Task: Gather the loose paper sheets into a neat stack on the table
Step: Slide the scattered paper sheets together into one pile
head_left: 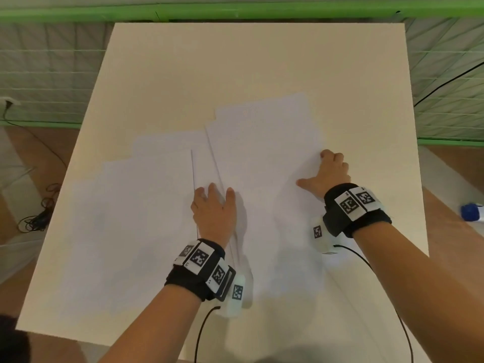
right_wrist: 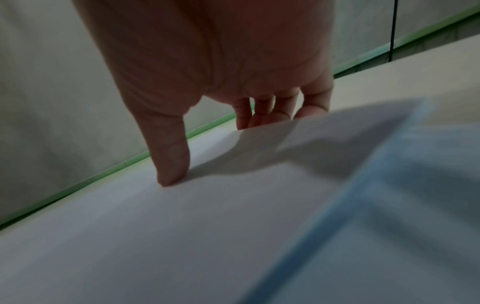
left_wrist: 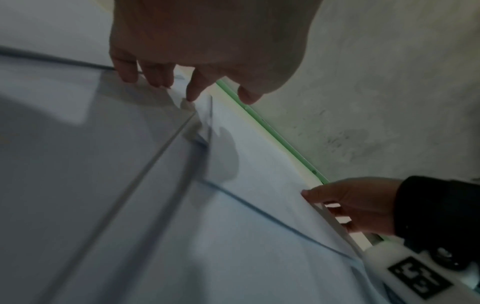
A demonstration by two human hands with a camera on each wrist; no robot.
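Note:
Several white paper sheets (head_left: 262,153) lie spread and overlapping across the cream table (head_left: 235,61), with more sheets (head_left: 125,205) fanned out to the left. My left hand (head_left: 213,205) is at mid-table, its straight fingertips (left_wrist: 192,94) touching the slightly raised left edges of the right-hand sheets. My right hand (head_left: 327,171) grips the right edge of that same group. Its thumb (right_wrist: 171,164) presses on top of the sheet (right_wrist: 182,226) and its fingers curl under the lifted edge. The right hand (left_wrist: 358,205) also shows in the left wrist view.
The table's right edge runs just past my right hand. A green-framed net fence (head_left: 235,11) stands behind the table. On the floor, dark cables (head_left: 39,213) lie to the left and a blue-capped white bottle (head_left: 471,212) to the right.

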